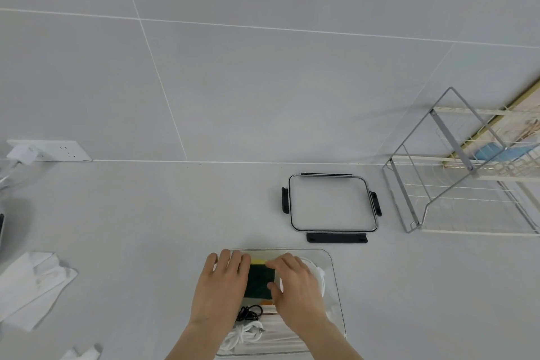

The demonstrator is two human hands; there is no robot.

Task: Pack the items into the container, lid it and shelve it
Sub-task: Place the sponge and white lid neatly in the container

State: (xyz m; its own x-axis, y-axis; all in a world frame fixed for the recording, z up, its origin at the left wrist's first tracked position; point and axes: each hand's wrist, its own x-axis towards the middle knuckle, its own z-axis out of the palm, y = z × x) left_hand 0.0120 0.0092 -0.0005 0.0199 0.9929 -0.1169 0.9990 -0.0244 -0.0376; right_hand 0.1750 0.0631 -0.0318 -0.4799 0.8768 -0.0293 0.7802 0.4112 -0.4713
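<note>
Pressing the sponge into the clear container, both hands flat and spread, gripping nothing. It's soft, squishy; lid waits far right, grab its rim.

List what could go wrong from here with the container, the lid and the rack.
1. Both hands, left hand and right hand, press the green and yellow sponge into the clear container; if it sits proud, the lid may not close.
2. The black cable and white cable lie loose near the front wall and could get pinched under the rim.
3. The wire rack looks narrow, so shelving may be tight.
</note>
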